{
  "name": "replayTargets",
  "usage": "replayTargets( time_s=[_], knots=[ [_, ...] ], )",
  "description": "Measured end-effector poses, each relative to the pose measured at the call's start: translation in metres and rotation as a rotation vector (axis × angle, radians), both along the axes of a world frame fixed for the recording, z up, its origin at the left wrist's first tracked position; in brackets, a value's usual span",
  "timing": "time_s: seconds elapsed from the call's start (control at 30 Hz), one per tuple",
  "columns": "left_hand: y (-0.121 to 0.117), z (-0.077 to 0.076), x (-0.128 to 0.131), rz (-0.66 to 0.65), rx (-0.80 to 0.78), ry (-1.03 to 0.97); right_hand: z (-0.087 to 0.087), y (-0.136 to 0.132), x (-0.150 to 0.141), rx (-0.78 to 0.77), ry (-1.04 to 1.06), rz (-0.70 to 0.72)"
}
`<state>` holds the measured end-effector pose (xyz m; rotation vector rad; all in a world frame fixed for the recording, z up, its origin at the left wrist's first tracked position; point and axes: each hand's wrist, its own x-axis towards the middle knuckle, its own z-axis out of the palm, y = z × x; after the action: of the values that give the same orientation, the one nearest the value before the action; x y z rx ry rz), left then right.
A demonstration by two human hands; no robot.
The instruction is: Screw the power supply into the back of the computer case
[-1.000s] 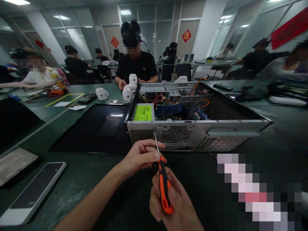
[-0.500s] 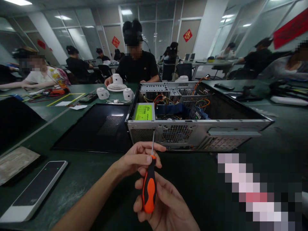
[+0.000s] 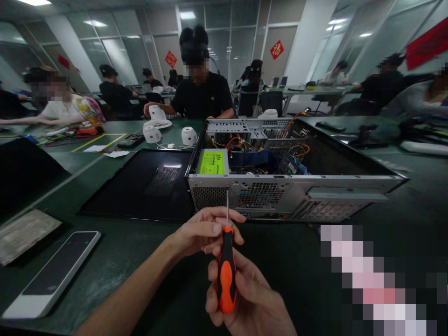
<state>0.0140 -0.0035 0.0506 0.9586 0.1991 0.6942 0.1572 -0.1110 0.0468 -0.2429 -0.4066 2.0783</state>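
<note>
My right hand [image 3: 252, 294] grips the orange and black handle of a screwdriver [image 3: 227, 275]. My left hand [image 3: 206, 231] is closed around the screwdriver's neck and lower shaft, thumb on the near side and fingers partly behind. The steel shaft points away from me, its tip at a screw hole near the corner of the power supply on the rear panel of a computer case [image 3: 301, 186]. The case lies on its side, its top uncovered. Inside it is the power supply [image 3: 213, 162] with a bright green label, beside coloured cables and a blue ribbon cable [image 3: 250, 158].
A black side panel [image 3: 140, 186] lies left of the case. A white phone-like device [image 3: 52, 275] and a silvery flat packet [image 3: 28, 235] are at the near left. Across the table, a person [image 3: 205, 95] handles a white round-based device [image 3: 156, 114] beside small white units [image 3: 189, 136].
The screwdriver handle has swung slightly right and stands straighter, with both hands still on it. The person opposite has shifted and tilted the white device leftward. The whole view has shifted slightly.
</note>
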Motion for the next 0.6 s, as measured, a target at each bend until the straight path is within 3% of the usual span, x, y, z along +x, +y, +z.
replayTargets(
  time_s=[0.13, 0.23, 0.4, 0.6],
  knots=[
    [0.000, 0.000, -0.001, 0.062, -0.031, 0.101, 0.007, -0.002, 0.005, -0.041, -0.098, -0.009],
    [0.000, 0.001, 0.002, 0.119, -0.016, 0.153, -0.004, -0.001, 0.002, 0.014, -0.136, -0.046],
    [0.000, 0.003, 0.006, 0.122, 0.014, 0.072, -0.020, 0.000, -0.005, 0.054, -0.141, -0.160],
    [-0.002, 0.001, 0.000, -0.026, 0.000, -0.012, 0.005, -0.007, 0.007, -0.051, -0.159, -0.078]
  ],
)
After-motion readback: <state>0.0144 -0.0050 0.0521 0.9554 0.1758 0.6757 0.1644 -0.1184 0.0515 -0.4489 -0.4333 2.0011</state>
